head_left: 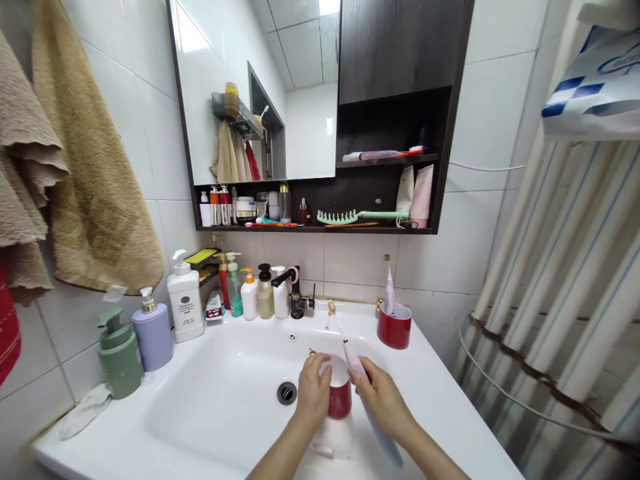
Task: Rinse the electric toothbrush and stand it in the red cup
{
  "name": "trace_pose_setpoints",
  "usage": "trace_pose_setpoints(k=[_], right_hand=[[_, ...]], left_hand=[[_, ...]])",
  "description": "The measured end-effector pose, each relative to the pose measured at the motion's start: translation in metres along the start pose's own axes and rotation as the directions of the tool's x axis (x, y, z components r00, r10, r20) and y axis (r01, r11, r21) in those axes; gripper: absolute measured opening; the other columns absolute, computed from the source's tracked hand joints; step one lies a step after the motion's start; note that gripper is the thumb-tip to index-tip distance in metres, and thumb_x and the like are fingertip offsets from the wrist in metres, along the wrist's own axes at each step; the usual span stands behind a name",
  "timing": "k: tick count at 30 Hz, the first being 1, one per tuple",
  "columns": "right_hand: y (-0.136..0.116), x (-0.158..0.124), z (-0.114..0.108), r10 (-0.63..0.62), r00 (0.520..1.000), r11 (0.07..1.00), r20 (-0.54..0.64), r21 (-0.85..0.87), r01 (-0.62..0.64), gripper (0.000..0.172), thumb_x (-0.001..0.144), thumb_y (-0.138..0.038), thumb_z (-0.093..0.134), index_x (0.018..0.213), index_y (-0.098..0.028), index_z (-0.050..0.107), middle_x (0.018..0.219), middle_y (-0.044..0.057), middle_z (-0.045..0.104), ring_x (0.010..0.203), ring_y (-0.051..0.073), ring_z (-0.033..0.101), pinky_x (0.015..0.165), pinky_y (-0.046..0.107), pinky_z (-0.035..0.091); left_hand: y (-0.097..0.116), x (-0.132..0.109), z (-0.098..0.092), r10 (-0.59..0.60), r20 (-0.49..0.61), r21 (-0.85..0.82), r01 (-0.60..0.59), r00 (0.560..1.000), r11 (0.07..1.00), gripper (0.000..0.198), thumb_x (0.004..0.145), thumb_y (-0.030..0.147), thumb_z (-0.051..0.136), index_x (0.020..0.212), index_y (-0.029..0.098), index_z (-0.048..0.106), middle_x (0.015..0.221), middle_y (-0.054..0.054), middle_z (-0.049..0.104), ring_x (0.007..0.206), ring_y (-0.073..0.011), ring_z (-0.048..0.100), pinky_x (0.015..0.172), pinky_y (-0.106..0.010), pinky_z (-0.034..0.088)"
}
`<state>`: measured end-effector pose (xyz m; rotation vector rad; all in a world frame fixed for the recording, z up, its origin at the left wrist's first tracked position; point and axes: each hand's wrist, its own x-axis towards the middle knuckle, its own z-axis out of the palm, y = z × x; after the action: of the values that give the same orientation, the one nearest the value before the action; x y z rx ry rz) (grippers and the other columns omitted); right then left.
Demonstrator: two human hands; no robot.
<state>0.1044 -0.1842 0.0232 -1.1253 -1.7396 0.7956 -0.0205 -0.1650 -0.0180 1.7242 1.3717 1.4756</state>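
Note:
Over the right side of the white sink, my left hand [315, 387] is wrapped round a red cup [341, 401] with a white inside. Its fingers cover the cup's left side. In my right hand [383, 397] is an electric toothbrush [355, 361], pale pink above and pale blue towards its lower end. The toothbrush slants with its head up and leftward, beside the cup's rim and outside it. A second red cup [394, 332] stands on the sink's right ledge, with another electric toothbrush [390, 291] upright in it.
The black faucet [297, 293] rises at the back of the sink [210, 393]. Several pump bottles [187, 300] line the left and back ledge. A dark mirror cabinet [390, 230] overhangs the sink, with a green hairbrush [340, 217] on its shelf. White radiator pipes [550, 267] stand at right.

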Motion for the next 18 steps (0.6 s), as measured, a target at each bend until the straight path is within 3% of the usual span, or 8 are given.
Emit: trace_pose_setpoints(k=[1, 3, 5, 7, 10, 12, 15, 18], right_hand=[[0.004, -0.004, 0.005, 0.018, 0.999, 1.0, 0.035, 0.001, -0.018, 0.023, 0.07, -0.034, 0.038, 0.078, -0.017, 0.05, 0.058, -0.001, 0.048, 0.055, 0.013, 0.044, 0.052, 0.024, 0.035], [0.011, -0.008, 0.014, 0.043, 0.997, 0.999, 0.068, 0.01, -0.044, 0.022, 0.069, -0.033, 0.038, 0.077, -0.016, 0.051, 0.059, 0.0, 0.05, 0.057, 0.014, 0.046, 0.055, 0.025, 0.036], [0.015, -0.01, 0.02, 0.053, 0.995, 0.998, 0.085, 0.039, -0.056, 0.021, 0.068, -0.031, 0.04, 0.075, -0.016, 0.051, 0.065, 0.002, 0.053, 0.063, 0.016, 0.048, 0.06, 0.026, 0.037], [0.017, -0.011, 0.024, 0.087, 0.986, 0.992, 0.146, 0.078, -0.099, 0.02, 0.068, -0.03, 0.039, 0.076, -0.016, 0.05, 0.067, 0.002, 0.053, 0.064, 0.015, 0.049, 0.06, 0.025, 0.038], [0.022, -0.013, 0.026, 0.249, 0.911, 0.955, 0.33, 0.074, -0.288, 0.022, 0.069, -0.03, 0.035, 0.079, -0.015, 0.047, 0.059, -0.001, 0.048, 0.045, 0.01, 0.045, 0.041, 0.021, 0.036], [0.026, -0.014, 0.027, 0.326, 0.867, 0.933, 0.376, 0.02, -0.36, 0.024, 0.069, -0.031, 0.033, 0.083, -0.015, 0.046, 0.055, -0.003, 0.044, 0.036, 0.007, 0.039, 0.033, 0.019, 0.031], [0.027, -0.014, 0.03, 0.266, 0.915, 0.962, 0.304, -0.016, -0.274, 0.024, 0.068, -0.03, 0.036, 0.085, -0.017, 0.045, 0.054, -0.004, 0.043, 0.038, 0.007, 0.04, 0.038, 0.019, 0.033], [0.022, -0.013, 0.034, 0.325, 0.88, 0.939, 0.347, -0.009, -0.344, 0.023, 0.07, -0.032, 0.031, 0.081, -0.015, 0.044, 0.054, -0.003, 0.041, 0.036, 0.006, 0.038, 0.035, 0.019, 0.031]], left_hand=[[0.005, 0.002, 0.0, -0.055, -0.027, -0.128, 0.051, 0.998, 0.99, 0.021, 0.068, 0.023, 0.038, 0.083, 0.015, 0.051, 0.089, -0.008, 0.053, 0.087, -0.0172, 0.045, 0.079, -0.031, 0.031], [0.013, 0.006, 0.002, -0.187, 0.029, -0.379, 0.184, 0.982, 0.907, 0.023, 0.068, 0.03, 0.039, 0.08, 0.014, 0.051, 0.083, -0.008, 0.056, 0.079, -0.017, 0.049, 0.074, -0.031, 0.035], [0.016, 0.009, 0.004, -0.287, 0.147, -0.571, 0.318, 0.947, 0.757, 0.022, 0.066, 0.033, 0.043, 0.074, 0.013, 0.05, 0.071, -0.007, 0.058, 0.068, -0.0162, 0.053, 0.067, -0.03, 0.039], [0.013, 0.012, 0.005, -0.364, 0.189, -0.703, 0.384, 0.912, 0.598, 0.02, 0.062, 0.031, 0.049, 0.067, 0.013, 0.049, 0.061, -0.004, 0.057, 0.06, -0.0139, 0.053, 0.064, -0.029, 0.04], [0.002, 0.015, 0.0, -0.465, 0.127, -0.827, 0.353, 0.876, 0.438, 0.016, 0.058, 0.026, 0.055, 0.062, 0.012, 0.048, 0.055, -0.002, 0.056, 0.057, -0.0111, 0.053, 0.066, -0.026, 0.04], [-0.006, 0.019, -0.005, -0.511, 0.101, -0.863, 0.331, 0.854, 0.382, 0.013, 0.058, 0.021, 0.056, 0.061, 0.012, 0.047, 0.056, -0.003, 0.057, 0.058, -0.011, 0.054, 0.067, -0.025, 0.04], [-0.012, 0.024, -0.01, -0.541, 0.094, -0.886, 0.318, 0.836, 0.338, 0.01, 0.059, 0.018, 0.055, 0.062, 0.012, 0.048, 0.057, -0.004, 0.057, 0.059, -0.0115, 0.055, 0.065, -0.024, 0.041], [-0.014, 0.026, -0.01, -0.535, 0.108, -0.894, 0.317, 0.838, 0.316, 0.008, 0.06, 0.016, 0.054, 0.061, 0.012, 0.047, 0.055, -0.003, 0.056, 0.057, -0.0111, 0.055, 0.061, -0.023, 0.041]])
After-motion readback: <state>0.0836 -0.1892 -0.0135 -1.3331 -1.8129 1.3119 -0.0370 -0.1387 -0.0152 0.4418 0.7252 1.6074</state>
